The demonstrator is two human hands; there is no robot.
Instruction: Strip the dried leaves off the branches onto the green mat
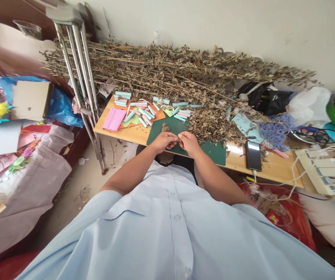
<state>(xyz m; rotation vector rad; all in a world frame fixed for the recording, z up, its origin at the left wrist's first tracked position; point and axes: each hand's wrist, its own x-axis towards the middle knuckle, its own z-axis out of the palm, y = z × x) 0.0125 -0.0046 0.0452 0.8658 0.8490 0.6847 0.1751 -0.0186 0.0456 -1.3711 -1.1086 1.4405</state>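
Observation:
My left hand (165, 140) and my right hand (189, 143) meet fingertip to fingertip over the front edge of a dark green mat (216, 152). Both are closed in a pinch. Whatever lies between the fingers is too small to make out. Just behind my left hand sits a small brown clump of dried plant (165, 127). Beyond my right hand spreads a heap of loose dried leaves (209, 126) on the mat. Rolled paper tubes (146, 112) in pale blue and pink lie to the left, partly on orange and green paper, beside a pink paper stack (114, 119).
Long dried leafy stalks (161, 70) fill the back against the wall. Metal crutches (79, 74) stand at the left. On the right are a phone (253, 155) on a cable, a power strip (320, 171), purple cord (278, 130) and a white plastic bag (310, 105).

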